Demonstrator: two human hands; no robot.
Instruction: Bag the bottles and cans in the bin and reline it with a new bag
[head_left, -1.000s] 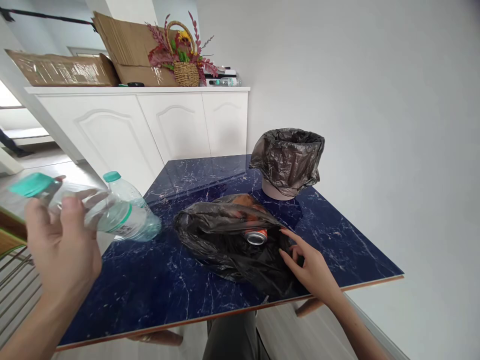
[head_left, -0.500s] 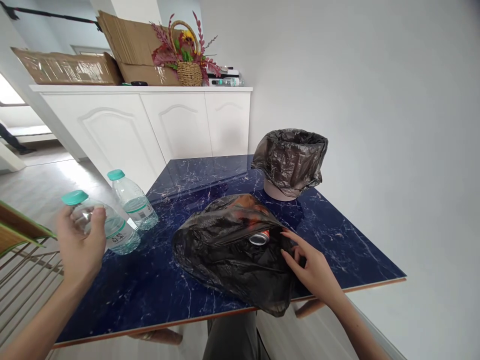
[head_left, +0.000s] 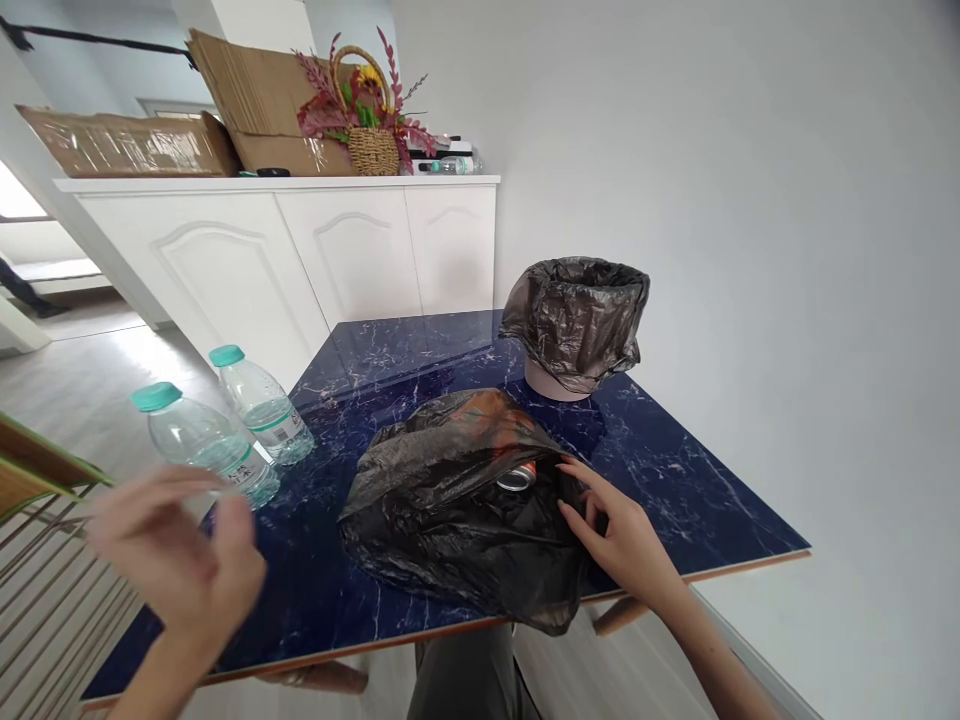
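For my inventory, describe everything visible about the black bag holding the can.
The black plastic bag looks thin, crumpled and partly translucent. It lies on the blue table, mouth open toward the viewer, one corner overhanging the front edge. A red can shows inside; the right hand touches the mouth's edge.

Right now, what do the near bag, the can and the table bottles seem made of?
Near bag: thin plastic film, glossy black, wrinkled and partly see-through.
Can: probably aluminium; its exposed end is shiny silver.
Bottles: likely plastic, smooth and glossy, with transparent walls.
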